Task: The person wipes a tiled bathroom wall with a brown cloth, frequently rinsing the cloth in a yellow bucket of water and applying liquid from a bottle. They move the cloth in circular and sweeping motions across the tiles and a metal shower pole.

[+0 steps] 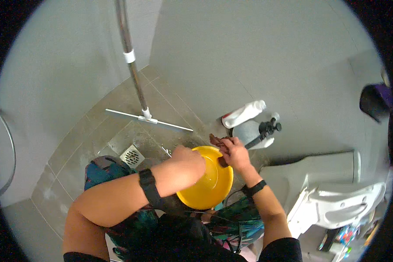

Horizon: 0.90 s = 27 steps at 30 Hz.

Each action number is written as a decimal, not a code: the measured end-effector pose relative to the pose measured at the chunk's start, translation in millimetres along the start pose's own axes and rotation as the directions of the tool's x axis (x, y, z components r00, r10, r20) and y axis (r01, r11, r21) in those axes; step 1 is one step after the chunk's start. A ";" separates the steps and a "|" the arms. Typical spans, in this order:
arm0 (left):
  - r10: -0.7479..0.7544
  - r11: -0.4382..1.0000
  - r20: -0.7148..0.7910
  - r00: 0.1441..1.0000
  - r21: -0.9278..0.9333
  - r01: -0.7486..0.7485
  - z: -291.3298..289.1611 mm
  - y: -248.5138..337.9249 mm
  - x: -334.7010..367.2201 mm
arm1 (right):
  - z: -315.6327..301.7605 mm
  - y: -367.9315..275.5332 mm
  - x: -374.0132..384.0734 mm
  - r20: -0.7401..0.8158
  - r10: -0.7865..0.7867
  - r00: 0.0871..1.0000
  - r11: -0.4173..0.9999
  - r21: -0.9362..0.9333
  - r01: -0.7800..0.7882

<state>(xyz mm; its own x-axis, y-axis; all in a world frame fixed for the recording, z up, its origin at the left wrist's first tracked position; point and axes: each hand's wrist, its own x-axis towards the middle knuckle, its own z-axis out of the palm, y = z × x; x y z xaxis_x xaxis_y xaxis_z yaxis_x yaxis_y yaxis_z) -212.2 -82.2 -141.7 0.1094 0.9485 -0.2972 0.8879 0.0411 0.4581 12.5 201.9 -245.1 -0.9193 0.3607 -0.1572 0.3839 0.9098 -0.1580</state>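
Observation:
A yellow basin (225, 192) stands on the floor in front of me, with some water in it. My right hand (236, 155) is closed on a wet-looking brown cloth (215, 140) above the basin's far right rim. One end of the cloth sticks out past my fingers and another part hangs below them. At the basin's left rim, my left hand (187, 162) is curled with its back toward me. Its fingers are mostly hidden, so what it holds, if anything, cannot be made out. Water drops glisten on the tiles beside it.
A floor squeegee (148, 118) leans with its long pole (125, 39) upward. A square drain grate (132, 156) lies left of the basin. By the wall are a white bottle (244, 114) and a grey spray bottle (249, 130). A toilet (288, 179) stands right; a hose (12, 148) curves at left.

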 end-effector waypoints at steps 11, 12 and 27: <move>-0.045 0.990 0.064 0.997 -0.130 0.054 42.4 103.2 84.2 | 115.8 7.3 -230.7 -0.092 0.647 0.757 0.682 0.513 -0.521; -0.055 0.977 0.048 0.997 -0.204 0.063 54.6 107.6 93.1 | 124.8 14.1 -245.9 -0.072 0.688 0.722 0.638 0.534 -0.555; -0.394 -0.161 0.565 0.725 -0.819 0.551 269.3 239.4 197.9 | 176.5 88.4 -327.7 0.550 0.504 0.666 -0.328 0.835 -0.441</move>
<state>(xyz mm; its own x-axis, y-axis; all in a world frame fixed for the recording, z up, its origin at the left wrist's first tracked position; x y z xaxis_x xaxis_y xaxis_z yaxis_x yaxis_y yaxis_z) 142.4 30.7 -316.5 -0.0179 0.4935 -0.8695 -0.4480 0.7735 0.4483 362.9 127.9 -379.6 -0.3716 0.5854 -0.7206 0.3515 -0.6297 -0.6928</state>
